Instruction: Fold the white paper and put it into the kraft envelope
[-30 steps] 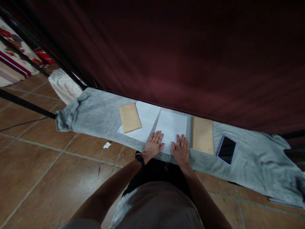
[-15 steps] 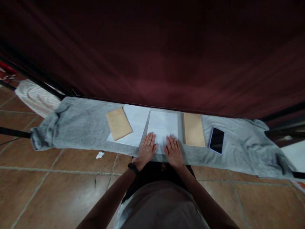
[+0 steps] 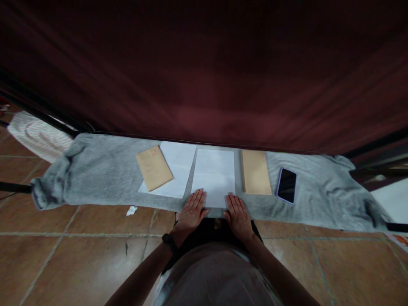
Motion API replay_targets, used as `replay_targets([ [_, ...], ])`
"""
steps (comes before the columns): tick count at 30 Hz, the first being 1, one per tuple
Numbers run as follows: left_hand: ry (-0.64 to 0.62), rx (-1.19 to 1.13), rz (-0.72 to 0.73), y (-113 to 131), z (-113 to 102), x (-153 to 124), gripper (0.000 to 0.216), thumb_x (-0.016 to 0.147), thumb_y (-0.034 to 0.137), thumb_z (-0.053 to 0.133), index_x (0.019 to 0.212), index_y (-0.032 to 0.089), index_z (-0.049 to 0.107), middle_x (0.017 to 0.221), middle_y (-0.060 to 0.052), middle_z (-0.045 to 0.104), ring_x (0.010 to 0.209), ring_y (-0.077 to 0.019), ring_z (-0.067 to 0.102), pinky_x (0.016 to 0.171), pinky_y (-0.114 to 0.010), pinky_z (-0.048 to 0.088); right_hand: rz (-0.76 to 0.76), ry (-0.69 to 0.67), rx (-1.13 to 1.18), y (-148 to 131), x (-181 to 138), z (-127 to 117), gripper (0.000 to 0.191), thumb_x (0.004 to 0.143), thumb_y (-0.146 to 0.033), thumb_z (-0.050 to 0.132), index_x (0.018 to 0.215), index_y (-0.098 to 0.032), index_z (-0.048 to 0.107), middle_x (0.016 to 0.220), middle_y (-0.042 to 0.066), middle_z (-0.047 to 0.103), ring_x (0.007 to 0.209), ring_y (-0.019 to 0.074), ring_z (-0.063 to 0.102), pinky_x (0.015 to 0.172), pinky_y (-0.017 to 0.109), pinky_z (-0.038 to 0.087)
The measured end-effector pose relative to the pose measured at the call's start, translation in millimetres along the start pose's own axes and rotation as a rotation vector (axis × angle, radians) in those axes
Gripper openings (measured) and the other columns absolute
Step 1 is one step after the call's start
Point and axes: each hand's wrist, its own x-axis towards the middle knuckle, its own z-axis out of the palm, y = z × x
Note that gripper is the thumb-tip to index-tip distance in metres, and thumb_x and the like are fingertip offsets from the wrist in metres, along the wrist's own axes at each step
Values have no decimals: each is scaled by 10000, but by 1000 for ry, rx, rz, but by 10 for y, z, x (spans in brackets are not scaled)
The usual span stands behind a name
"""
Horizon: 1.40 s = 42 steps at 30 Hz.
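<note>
A white sheet of paper (image 3: 214, 174) lies flat in front of me on a grey cloth (image 3: 105, 178). At its near left corner rests my left hand (image 3: 191, 210), fingers stretched out and palm down, with a dark band on the wrist. My right hand (image 3: 237, 214) lies flat at the near right corner, fingers extended. Neither hand grips anything. To the left, a brown envelope (image 3: 154, 168) lies slanted over more white paper (image 3: 180, 163). Right of the middle sheet sits a stack of brown envelopes (image 3: 256, 172).
A phone (image 3: 286, 185) with a dark screen and purple edge lies right of the stack. Behind the cloth-covered surface hangs a dark red curtain (image 3: 204, 93). Dark bars stand at both ends. A crumpled white scrap (image 3: 131, 210) is on the tiled floor (image 3: 95, 255).
Both hands have slid toward me, from on the sheet to its near corners, and slightly apart. The sheet now shows more of its surface. The view has shifted slightly.
</note>
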Motion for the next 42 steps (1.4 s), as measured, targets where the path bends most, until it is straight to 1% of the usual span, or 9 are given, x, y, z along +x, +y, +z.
replay_targets([
  [6,21,21,-26,-25,5,-46,613,1011,392,461,1538,89,380,1590,-175,404,1504,-284,333,1225,-447,319,9,27,27,44,-50,-7,617,1056,-377,382,1587,-82,273,1605,168,384,1481,281,353,1211,476,306],
  [10,-2,40,-4,51,-40,21,521,992,298,474,1488,139,473,1573,-150,443,1483,-291,375,1229,-480,297,8,38,57,25,-14,-35,606,1046,-357,394,1586,-104,284,1594,166,405,1475,294,366,1206,512,310],
  [14,-55,74,31,34,-93,78,471,972,230,487,1436,171,541,1542,-138,490,1456,-289,421,1214,-479,313,-11,22,72,2,24,-77,566,1031,-299,417,1564,-124,342,1586,155,421,1466,298,381,1214,533,289],
  [19,-125,88,85,-49,-137,109,485,950,157,492,1431,179,545,1532,-130,506,1422,-272,471,1182,-453,368,-25,44,113,10,54,-100,533,1026,-292,450,1530,-126,402,1558,160,462,1448,291,412,1217,532,284],
  [26,-177,81,68,-52,-268,159,461,931,67,460,1362,156,597,1469,-119,577,1363,-254,536,1139,-427,423,-15,51,189,59,87,-110,457,1012,-247,482,1457,-147,509,1508,150,526,1406,280,471,1208,532,311],
  [29,-189,47,58,-51,-342,113,444,928,48,454,1311,187,630,1430,-87,616,1331,-232,566,1123,-406,441,-34,39,266,131,78,-106,420,1000,-180,465,1407,-185,571,1465,112,579,1364,248,522,1199,514,347],
  [34,-197,-53,51,-4,-405,-67,427,916,35,467,1257,202,663,1357,-88,669,1267,-241,616,1084,-428,484,-73,42,399,252,12,-119,465,954,-88,463,1356,-252,630,1418,65,626,1333,215,558,1176,497,407],
  [39,-99,-265,43,-96,-419,-264,386,920,95,514,1256,210,665,1301,-90,697,1246,-232,627,1087,-427,498,-114,-20,556,273,-65,-219,377,992,-140,475,1270,-275,692,1301,43,707,1235,203,636,1120,458,484],
  [42,-48,-385,2,-256,-396,-351,488,852,70,548,1309,216,636,1356,-78,666,1277,-224,606,1111,-424,493,-93,-59,656,263,-110,-296,319,1006,-193,496,1215,-281,721,1230,38,741,1168,207,676,1068,429,529],
])
